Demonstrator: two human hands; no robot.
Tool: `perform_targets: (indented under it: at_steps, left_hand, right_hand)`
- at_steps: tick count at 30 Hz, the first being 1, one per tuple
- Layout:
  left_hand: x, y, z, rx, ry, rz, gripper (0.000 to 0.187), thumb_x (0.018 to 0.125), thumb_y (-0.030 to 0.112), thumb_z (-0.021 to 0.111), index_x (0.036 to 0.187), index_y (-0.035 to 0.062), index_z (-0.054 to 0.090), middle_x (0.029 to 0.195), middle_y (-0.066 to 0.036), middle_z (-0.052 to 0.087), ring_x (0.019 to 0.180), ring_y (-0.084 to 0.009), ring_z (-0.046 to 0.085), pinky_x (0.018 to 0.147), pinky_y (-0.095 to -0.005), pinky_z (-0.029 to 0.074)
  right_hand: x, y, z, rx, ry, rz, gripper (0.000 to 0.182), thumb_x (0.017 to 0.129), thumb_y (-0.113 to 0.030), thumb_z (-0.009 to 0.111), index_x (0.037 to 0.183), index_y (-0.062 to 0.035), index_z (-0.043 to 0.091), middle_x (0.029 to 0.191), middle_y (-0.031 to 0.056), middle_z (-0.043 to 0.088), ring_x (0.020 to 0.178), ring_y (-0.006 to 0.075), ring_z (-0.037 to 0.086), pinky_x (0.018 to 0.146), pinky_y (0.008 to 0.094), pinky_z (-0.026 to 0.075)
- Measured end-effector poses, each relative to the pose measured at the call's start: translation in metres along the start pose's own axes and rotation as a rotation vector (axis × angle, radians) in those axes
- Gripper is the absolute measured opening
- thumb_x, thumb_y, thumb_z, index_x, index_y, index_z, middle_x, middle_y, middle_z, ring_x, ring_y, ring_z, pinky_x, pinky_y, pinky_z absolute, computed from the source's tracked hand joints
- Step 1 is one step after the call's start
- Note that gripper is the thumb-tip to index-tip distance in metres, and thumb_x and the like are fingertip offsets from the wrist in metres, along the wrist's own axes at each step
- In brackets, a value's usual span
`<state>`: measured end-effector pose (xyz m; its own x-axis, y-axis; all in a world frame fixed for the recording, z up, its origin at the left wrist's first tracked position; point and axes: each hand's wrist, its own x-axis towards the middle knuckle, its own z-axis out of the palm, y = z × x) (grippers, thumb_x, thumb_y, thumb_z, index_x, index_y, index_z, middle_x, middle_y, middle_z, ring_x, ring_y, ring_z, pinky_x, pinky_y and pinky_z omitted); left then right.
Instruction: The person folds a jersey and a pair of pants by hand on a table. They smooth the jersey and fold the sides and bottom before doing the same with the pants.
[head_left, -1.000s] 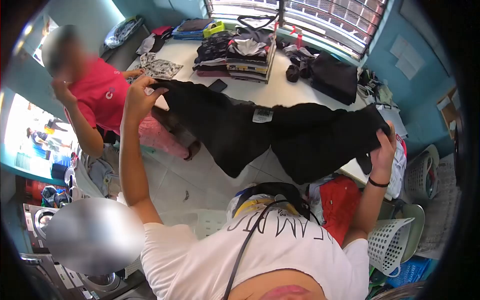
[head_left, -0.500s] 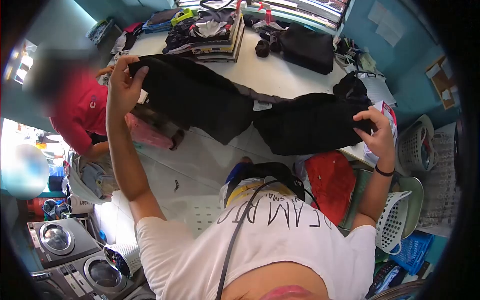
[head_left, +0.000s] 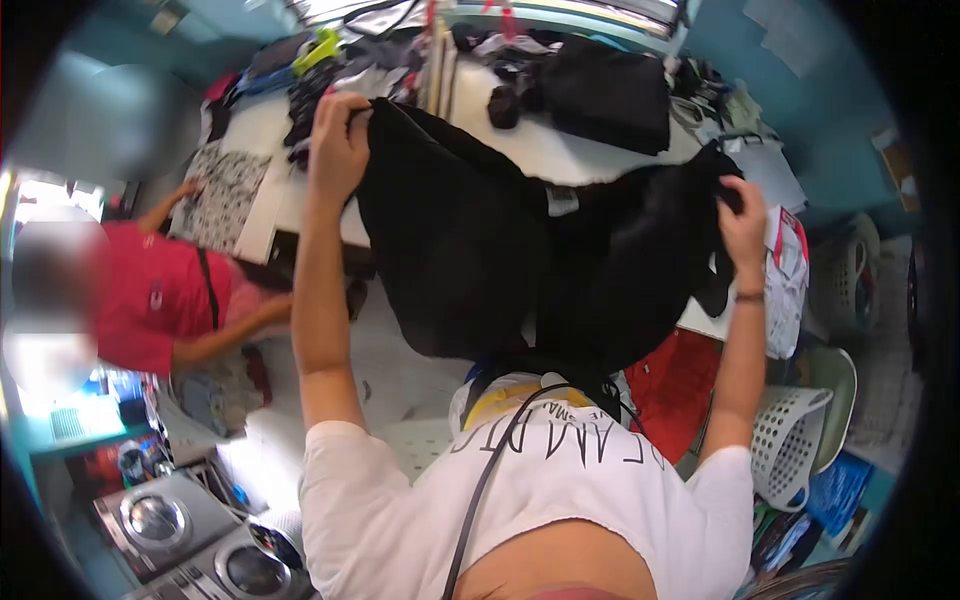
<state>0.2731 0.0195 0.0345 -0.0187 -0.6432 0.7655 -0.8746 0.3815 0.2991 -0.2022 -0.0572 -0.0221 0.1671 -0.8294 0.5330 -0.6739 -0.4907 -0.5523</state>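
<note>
A black garment (head_left: pixel 450 240) is stretched out in the air between my two hands, with a white label (head_left: pixel 562 200) at the middle of its upper edge. Its two wide halves sag below my hands. My left hand (head_left: pixel 340 145) is closed on the upper left corner, the fingers curled over the cloth. At the upper right side, my right hand (head_left: pixel 742 215) pinches the other end. The lower part of the cloth hangs close in front of my waist and hides part of the floor and table edge.
Behind the garment is a white table (head_left: pixel 475 105) with folded clothes and a black folded stack (head_left: pixel 608 95). A person in a red shirt (head_left: pixel 150 290) works at the left beside patterned cloth (head_left: pixel 220 195). Washing machines (head_left: pixel 165 520) stand lower left; a white basket (head_left: pixel 790 440) is at right.
My hands have come closer together, the left moving right. The garment, stretched flatter before, now hangs lower and deeper. The person in red has turned toward the table with an arm reaching out.
</note>
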Motion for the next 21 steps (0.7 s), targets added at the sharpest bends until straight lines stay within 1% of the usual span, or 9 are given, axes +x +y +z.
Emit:
perform_targets:
  at_steps: [2,7,9,11,14,16,19,20,21]
  left_hand:
    - [-0.005,-0.039,0.07,-0.016,-0.112,-0.007,0.011,0.073,-0.006,0.049,0.082,0.0006,0.05,0.081,-0.016,0.051,0.08,-0.0323,0.049,0.072,-0.0375,0.04]
    - [-0.054,-0.098,0.205,-0.144,-0.402,-0.149,0.011,0.078,0.003,0.048,0.088,0.0029,0.05,0.091,-0.017,0.049,0.087,-0.0343,0.051,0.072,-0.0407,0.042]
    - [-0.056,-0.106,0.233,-0.064,-0.499,-0.257,0.011,0.078,0.004,0.048,0.089,0.0043,0.05,0.092,-0.015,0.049,0.087,-0.033,0.052,0.071,-0.0408,0.043]
    - [-0.06,-0.12,0.258,-0.035,-0.579,-0.317,0.01,0.077,0.004,0.048,0.086,0.0038,0.052,0.096,-0.013,0.049,0.089,-0.032,0.051,0.069,-0.0391,0.044]
    - [-0.073,-0.131,0.289,0.541,-0.743,-0.036,0.019,0.072,0.014,0.053,0.087,0.0026,0.058,0.111,-0.008,0.045,0.102,-0.0311,0.041,0.085,-0.0449,0.038]
    - [-0.074,-0.12,0.306,0.327,-0.77,0.061,0.033,0.073,0.03,0.056,0.092,0.0029,0.059,0.112,-0.01,0.044,0.105,-0.03,0.04,0.091,-0.0507,0.03]
    - [-0.086,-0.107,0.334,-0.089,-0.993,-0.04,0.052,0.069,0.05,0.058,0.095,0.0041,0.058,0.11,-0.012,0.046,0.107,-0.0297,0.04,0.094,-0.054,0.026]
    - [-0.085,-0.101,0.338,-0.108,-0.976,-0.083,0.061,0.065,0.057,0.059,0.097,0.0048,0.057,0.106,-0.012,0.048,0.107,-0.0314,0.041,0.094,-0.056,0.025]
    - [-0.083,-0.101,0.342,-0.139,-0.794,0.005,0.052,0.063,0.051,0.064,0.088,0.0055,0.055,0.1,-0.015,0.05,0.102,-0.0316,0.044,0.092,-0.0505,0.028]
  right_hand:
    - [0.006,0.047,0.053,-0.288,-0.049,0.037,0.021,0.069,-0.003,0.057,0.089,-0.0086,0.054,0.086,0.0132,0.052,0.086,0.0325,0.051,0.073,0.038,0.042]
    - [-0.019,0.122,0.164,-0.326,-0.304,0.491,0.025,0.069,-0.006,0.061,0.09,-0.0152,0.051,0.092,0.0093,0.05,0.088,0.0317,0.051,0.074,0.0388,0.043]
    - [-0.019,0.132,0.176,-0.397,-0.285,0.381,0.027,0.069,-0.007,0.06,0.092,-0.0181,0.053,0.1,0.008,0.048,0.096,0.0302,0.048,0.077,0.0407,0.042]
    - [-0.007,0.115,0.186,-0.757,-0.367,0.273,0.029,0.067,-0.007,0.058,0.095,-0.0144,0.054,0.118,0.0084,0.038,0.109,0.0295,0.038,0.086,0.0449,0.034]
    - [0.007,0.107,0.203,-0.613,-0.507,-0.012,0.034,0.064,-0.009,0.058,0.098,-0.0084,0.054,0.117,0.0092,0.041,0.111,0.028,0.037,0.087,0.0431,0.033]
    - [0.007,0.109,0.22,-0.268,-0.61,0.025,0.039,0.065,-0.016,0.061,0.102,-0.0068,0.054,0.116,0.0095,0.044,0.114,0.0271,0.036,0.09,0.0439,0.033]
    - [0.001,0.105,0.243,-0.277,-0.771,0.156,0.072,0.056,-0.032,0.074,0.118,-0.0109,0.044,0.12,0.009,0.04,0.115,0.0262,0.036,0.09,0.0461,0.032]
    - [0.007,0.099,0.248,-0.348,-0.775,0.207,0.079,0.052,-0.033,0.076,0.12,-0.0121,0.042,0.118,0.0084,0.04,0.113,0.0254,0.036,0.089,0.0454,0.031]
    - [0.012,0.093,0.254,-0.414,-0.786,0.259,0.086,0.048,-0.034,0.078,0.122,-0.0133,0.04,0.117,0.0077,0.04,0.111,0.0246,0.037,0.089,0.0447,0.031]
